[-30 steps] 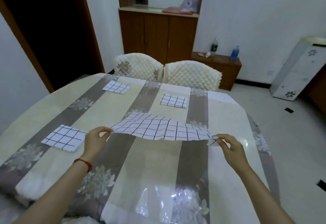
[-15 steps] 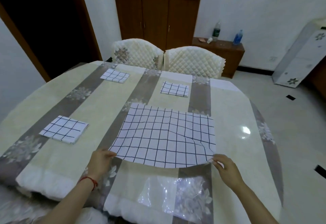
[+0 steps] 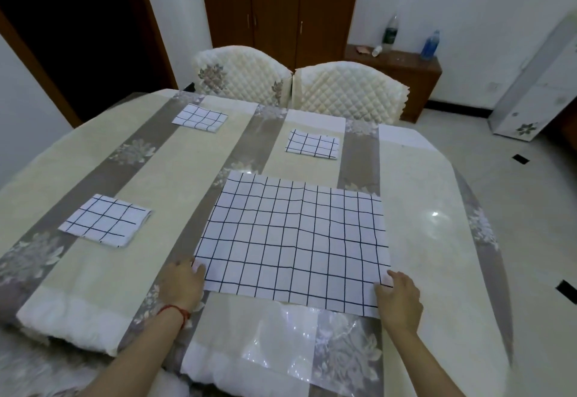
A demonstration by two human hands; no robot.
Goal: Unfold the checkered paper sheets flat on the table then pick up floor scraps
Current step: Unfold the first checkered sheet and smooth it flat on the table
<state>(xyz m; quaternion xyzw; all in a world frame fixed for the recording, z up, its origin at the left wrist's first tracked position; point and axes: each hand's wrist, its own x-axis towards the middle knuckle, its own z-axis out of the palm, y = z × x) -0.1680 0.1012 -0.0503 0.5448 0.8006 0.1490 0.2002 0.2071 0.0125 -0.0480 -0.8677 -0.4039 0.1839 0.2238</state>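
A large white checkered sheet lies unfolded and flat on the near middle of the table. My left hand holds its near left corner, thumb on top of the paper. My right hand covers and holds its near right corner. Three checkered sheets are still folded: one at the left, one at the far left, one at the far middle. Two small dark patches show on the floor to the right; I cannot tell whether they are scraps.
Two quilted cream chairs stand at the table's far side. Behind them are a brown cabinet and a low stand with bottles. A white appliance leans at the right wall. A dark doorway opens at the left.
The sheet was held stretched in the air, then came down towards me. It now lies flat on the table with both hands low at its near corners.
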